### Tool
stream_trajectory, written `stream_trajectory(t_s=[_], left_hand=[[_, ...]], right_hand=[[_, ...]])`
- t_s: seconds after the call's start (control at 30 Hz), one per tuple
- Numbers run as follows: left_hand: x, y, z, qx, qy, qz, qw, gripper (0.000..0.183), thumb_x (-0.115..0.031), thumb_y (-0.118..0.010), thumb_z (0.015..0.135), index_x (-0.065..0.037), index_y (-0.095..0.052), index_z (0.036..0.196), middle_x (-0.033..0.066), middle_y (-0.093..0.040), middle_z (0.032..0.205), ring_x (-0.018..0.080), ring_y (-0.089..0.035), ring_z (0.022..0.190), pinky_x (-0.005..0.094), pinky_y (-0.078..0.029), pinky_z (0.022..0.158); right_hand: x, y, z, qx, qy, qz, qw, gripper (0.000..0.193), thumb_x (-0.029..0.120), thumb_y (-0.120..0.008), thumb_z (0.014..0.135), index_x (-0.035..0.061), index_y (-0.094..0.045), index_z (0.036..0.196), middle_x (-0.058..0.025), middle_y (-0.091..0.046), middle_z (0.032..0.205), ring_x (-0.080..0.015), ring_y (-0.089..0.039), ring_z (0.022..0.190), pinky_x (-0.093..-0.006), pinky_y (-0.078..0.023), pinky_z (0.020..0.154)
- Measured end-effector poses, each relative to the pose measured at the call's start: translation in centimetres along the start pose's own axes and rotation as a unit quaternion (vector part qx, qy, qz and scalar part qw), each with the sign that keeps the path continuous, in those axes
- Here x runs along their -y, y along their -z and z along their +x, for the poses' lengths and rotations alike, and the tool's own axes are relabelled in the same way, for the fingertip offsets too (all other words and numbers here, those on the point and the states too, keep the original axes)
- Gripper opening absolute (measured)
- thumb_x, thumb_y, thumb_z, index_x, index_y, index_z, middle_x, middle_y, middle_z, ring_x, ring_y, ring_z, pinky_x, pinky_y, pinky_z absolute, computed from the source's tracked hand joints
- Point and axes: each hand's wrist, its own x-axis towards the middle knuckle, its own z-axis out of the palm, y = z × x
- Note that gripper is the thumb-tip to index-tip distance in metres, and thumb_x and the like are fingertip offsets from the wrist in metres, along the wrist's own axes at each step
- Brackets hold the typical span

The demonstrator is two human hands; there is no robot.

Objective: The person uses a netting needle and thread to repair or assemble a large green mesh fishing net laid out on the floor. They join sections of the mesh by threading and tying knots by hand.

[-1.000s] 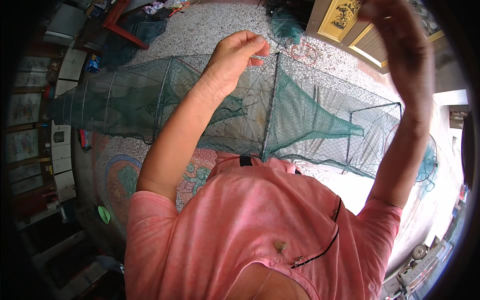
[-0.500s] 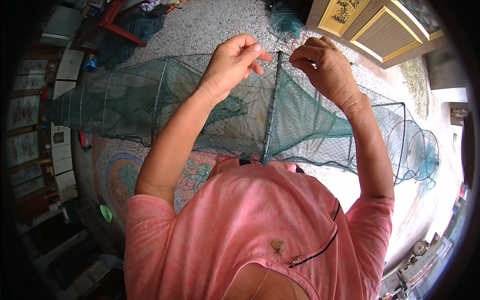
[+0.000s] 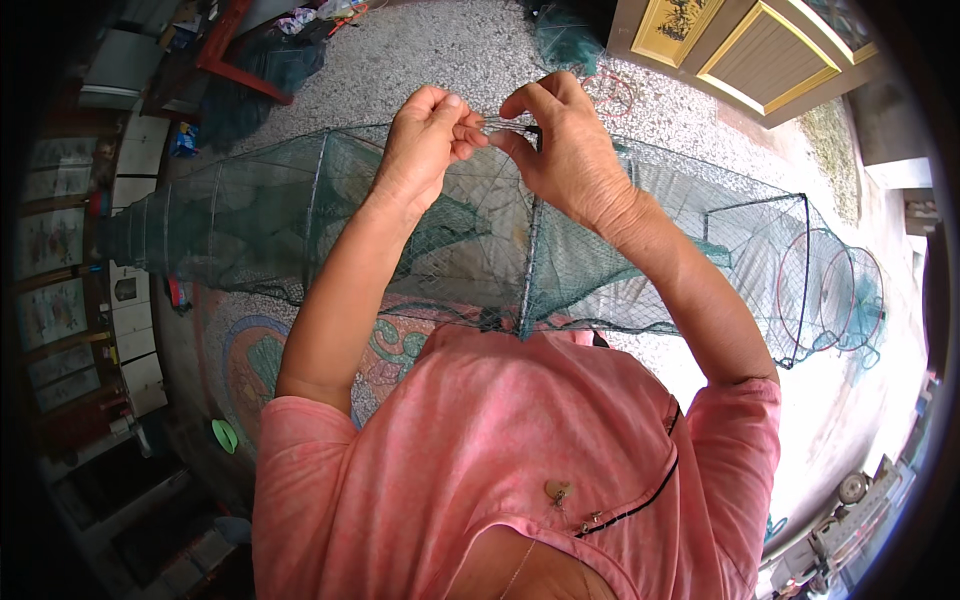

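A long green net trap (image 3: 430,260) with dark rectangular frames stretches across in front of me. At the top of its middle frame bar (image 3: 531,250), my left hand (image 3: 425,140) is closed, thumb and fingers pinching thin pale thread (image 3: 508,126). The thread runs across to my right hand (image 3: 570,140), whose thumb and forefinger curve round it beside the bar's top end. My right palm is turned away and its other fingers are partly hidden. Both hands are close together above the mesh.
Hoops with mesh (image 3: 835,290) form the trap's right end. Beyond lie a pile of green netting (image 3: 570,40) and a panelled door (image 3: 750,55). A red wooden frame (image 3: 240,80) stands at far left, cabinets (image 3: 140,310) along the left. A green object (image 3: 224,436) lies on the floor.
My right hand has moved left and slightly down, close to my left hand. My left hand has shifted a little left. Thin thread now shows between them.
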Motion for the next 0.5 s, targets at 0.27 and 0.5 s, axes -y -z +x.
stream_trajectory(t_s=[0.27,0.5], left_hand=[[0.0,0.2,-0.8,-0.007,0.002,-0.043,0.999,0.017,-0.018,-0.043,0.096,-0.004,-0.050,0.090,0.0069,-0.060,0.082,0.0143,-0.061,0.071,0.0236,-0.046,0.062],[-0.9,-3.3,-1.3,0.015,-0.061,0.050,0.997,0.013,-0.016,-0.052,0.092,-0.003,-0.052,0.091,0.0036,-0.058,0.085,0.0110,-0.056,0.072,0.0238,-0.047,0.066]], right_hand=[[1.4,0.4,2.6,0.055,0.090,-0.289,0.951,0.015,0.021,-0.063,0.074,0.0106,-0.066,0.085,-0.0077,-0.059,0.091,-0.0301,-0.056,0.088,-0.0376,-0.048,0.076],[6.6,4.5,9.2,-0.155,0.195,0.206,0.946,0.026,0.026,-0.052,0.093,0.0026,-0.054,0.082,-0.0041,-0.063,0.070,-0.0122,-0.060,0.065,-0.0243,-0.049,0.061]])
